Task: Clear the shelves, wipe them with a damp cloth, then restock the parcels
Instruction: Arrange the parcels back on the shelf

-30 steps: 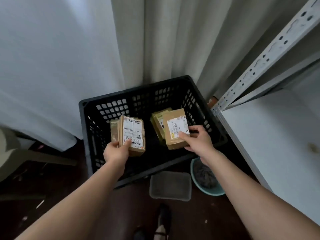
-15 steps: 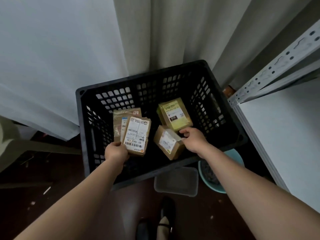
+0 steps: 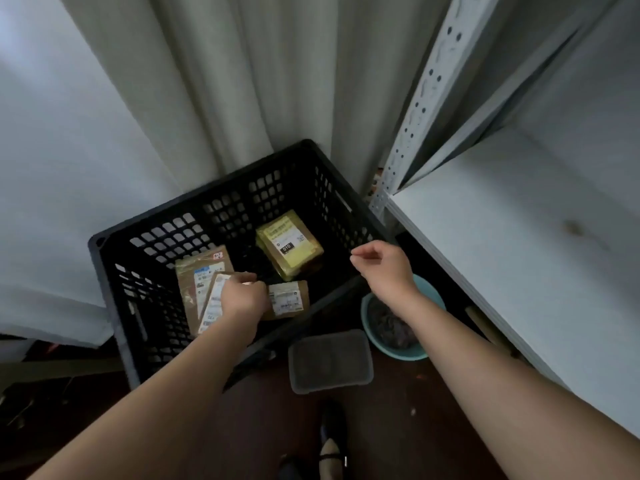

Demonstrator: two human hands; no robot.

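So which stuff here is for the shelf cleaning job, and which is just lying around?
For the job:
- parcels in the black crate
- white shelf
- teal basin with a dark cloth
- left hand on a parcel; right hand empty

Just lying about:
- curtain
- clear tub

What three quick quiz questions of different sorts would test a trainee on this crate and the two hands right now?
1. True or false: the right hand holds a parcel.
2. Multiple choice: the parcel with the yellow label lies A) on the shelf, B) in the black crate, C) in the teal bowl.
3. Fill in: the left hand is down inside the ____, on the parcel with the long white label.

Key
1. False: its fingers are loosely curled, with nothing in them, above the crate's right rim.
2. B.
3. Crate.
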